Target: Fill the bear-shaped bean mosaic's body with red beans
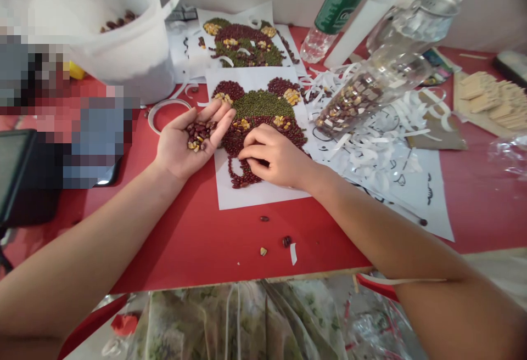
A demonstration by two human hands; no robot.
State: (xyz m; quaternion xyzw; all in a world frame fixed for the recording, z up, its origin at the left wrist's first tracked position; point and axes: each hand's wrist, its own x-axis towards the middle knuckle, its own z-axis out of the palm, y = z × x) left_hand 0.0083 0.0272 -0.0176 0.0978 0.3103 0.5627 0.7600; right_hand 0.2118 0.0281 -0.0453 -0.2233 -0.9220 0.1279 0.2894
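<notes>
My left hand lies palm up on the red table, cupped around a small heap of dark red beans and corn kernels. My right hand rests on a white sheet bearing a bean mosaic of red beans, green mung beans and corn. Its fingers are pinched together over the mosaic's lower red part; what they hold is too small to see.
A second bean mosaic lies farther back. A white bucket with beans stands at back left. A tilted plastic bottle of mixed beans, a water bottle, paper strips, wooden sticks lie right. Loose beans sit near the front edge.
</notes>
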